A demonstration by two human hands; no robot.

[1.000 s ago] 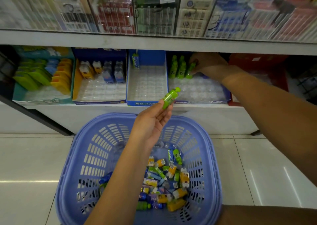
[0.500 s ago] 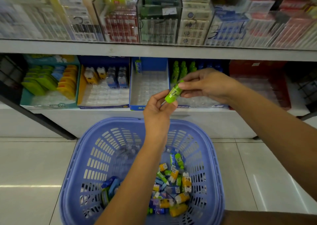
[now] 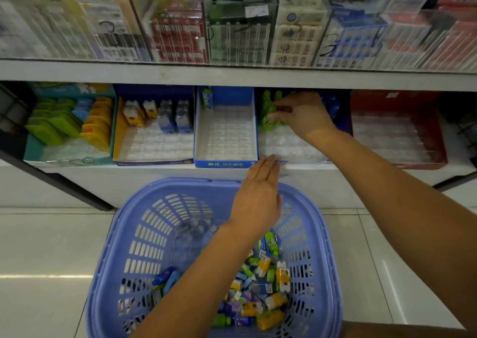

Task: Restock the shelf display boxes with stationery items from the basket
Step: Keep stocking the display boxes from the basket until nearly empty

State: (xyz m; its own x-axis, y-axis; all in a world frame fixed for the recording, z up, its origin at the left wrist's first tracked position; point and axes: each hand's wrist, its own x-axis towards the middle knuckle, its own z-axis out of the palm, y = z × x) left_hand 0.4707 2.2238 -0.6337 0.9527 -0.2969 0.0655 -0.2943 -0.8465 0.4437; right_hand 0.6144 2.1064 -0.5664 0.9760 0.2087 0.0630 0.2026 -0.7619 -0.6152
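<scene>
Here, green bottle point(image 3: 264, 123), pinched by right fingers point(image 3: 282, 116)

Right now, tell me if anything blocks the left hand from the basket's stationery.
Nothing visible does. The left hand hovers open above the far rim of the blue basket; the stationery pile lies uncovered below, crossed only by that arm's own forearm. The right hand pinches a green bottle-shaped item in its shelf box.

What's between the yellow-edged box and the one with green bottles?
A blue display box, holding one item at its back left corner; head view.
</scene>
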